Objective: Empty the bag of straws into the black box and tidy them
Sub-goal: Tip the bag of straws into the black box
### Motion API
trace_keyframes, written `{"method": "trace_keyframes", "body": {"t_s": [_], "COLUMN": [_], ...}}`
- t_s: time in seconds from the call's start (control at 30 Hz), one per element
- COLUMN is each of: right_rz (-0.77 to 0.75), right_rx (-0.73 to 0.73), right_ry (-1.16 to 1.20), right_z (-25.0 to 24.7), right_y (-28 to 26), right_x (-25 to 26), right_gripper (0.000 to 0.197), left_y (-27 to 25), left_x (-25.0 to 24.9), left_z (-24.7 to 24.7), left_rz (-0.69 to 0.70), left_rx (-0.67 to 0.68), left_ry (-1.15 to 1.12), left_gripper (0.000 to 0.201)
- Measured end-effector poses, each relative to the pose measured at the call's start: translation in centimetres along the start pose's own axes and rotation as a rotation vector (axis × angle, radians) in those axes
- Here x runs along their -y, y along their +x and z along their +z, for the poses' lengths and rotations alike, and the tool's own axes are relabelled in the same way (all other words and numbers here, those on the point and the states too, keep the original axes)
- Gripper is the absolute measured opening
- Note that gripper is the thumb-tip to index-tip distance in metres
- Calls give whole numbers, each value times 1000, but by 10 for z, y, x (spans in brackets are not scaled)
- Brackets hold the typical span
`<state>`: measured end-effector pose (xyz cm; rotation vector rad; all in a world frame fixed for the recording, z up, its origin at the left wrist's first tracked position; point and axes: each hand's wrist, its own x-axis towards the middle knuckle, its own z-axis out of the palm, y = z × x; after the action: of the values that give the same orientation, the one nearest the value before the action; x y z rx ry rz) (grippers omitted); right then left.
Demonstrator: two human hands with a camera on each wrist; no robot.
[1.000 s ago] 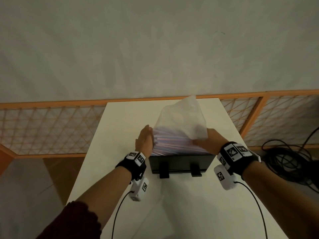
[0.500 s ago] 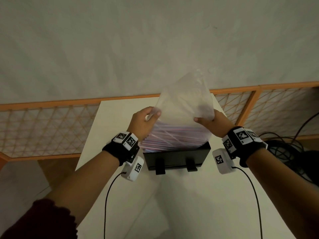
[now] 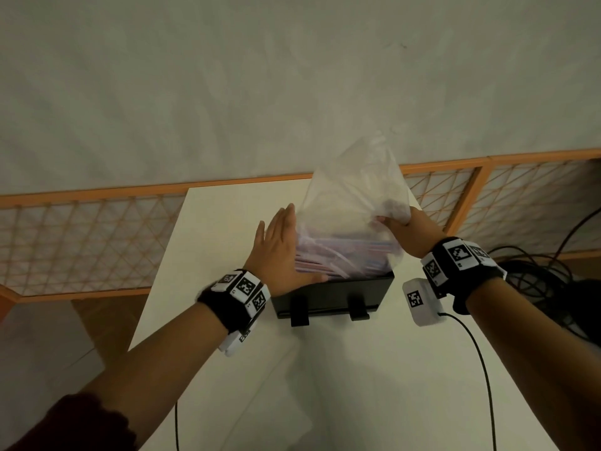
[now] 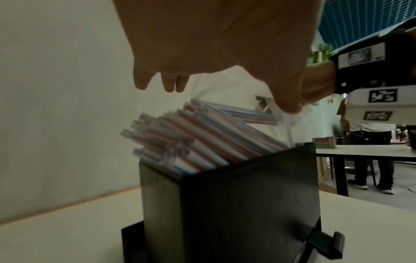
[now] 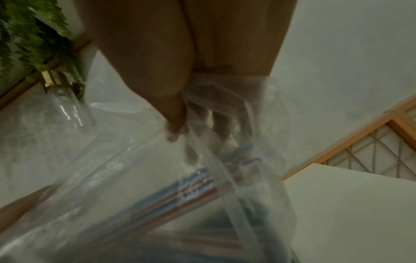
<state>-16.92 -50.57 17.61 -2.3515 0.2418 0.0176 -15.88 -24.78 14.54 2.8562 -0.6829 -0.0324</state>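
Observation:
A black box (image 3: 331,292) stands on the white table (image 3: 374,369), with striped straws (image 3: 344,253) piled in its top and jutting out over its left end (image 4: 191,142). The clear plastic bag (image 3: 354,196) is raised mouth-down over the straws. My right hand (image 3: 408,227) pinches the bag's right side; thumb and fingers show through the plastic (image 5: 180,113). My left hand (image 3: 279,247) is flat with straight fingers against the left ends of the straws, thumb near the box's front rim. The box's inside is hidden by the straws.
An orange-framed lattice fence (image 3: 97,239) runs behind the table below a pale wall. Black cables (image 3: 533,275) lie on the floor at the right. Beyond, another table (image 4: 364,154) and a person's legs (image 4: 371,176) are visible. Two black clips (image 3: 328,310) stick out at the box's front.
The bag has been lifted higher off the straws. My left hand let go of the bag's left side and flattened against the straw ends. My right hand keeps its pinch.

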Motion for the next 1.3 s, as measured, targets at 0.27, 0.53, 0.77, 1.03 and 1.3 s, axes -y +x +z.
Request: {"method": "trace_keyframes", "body": {"t_s": [0.27,0.53,0.77,1.03,1.3], "right_rz": [41,143,132,112,147], "right_rx": [-47,-22,-36,-88,-225], "right_ry": [39,16,115,173,229], "right_z": [10,19,46,60,27], "right_y": [8,4,-2,4,16], "right_x": [-21,-24,-13,-9,-15], "right_gripper": [33,41,37,34,31], "left_y": [13,48,46,50,49], "left_x": [11,3,-3,-4,10], "left_z": [-13,-11,-21,6,-1], "left_rz": [52,233,348,149,168], "left_rx": [105,289,201,283,269], "left_ry": [157,488,554,247,346], "left_gripper": [142,143,131,86,57]}}
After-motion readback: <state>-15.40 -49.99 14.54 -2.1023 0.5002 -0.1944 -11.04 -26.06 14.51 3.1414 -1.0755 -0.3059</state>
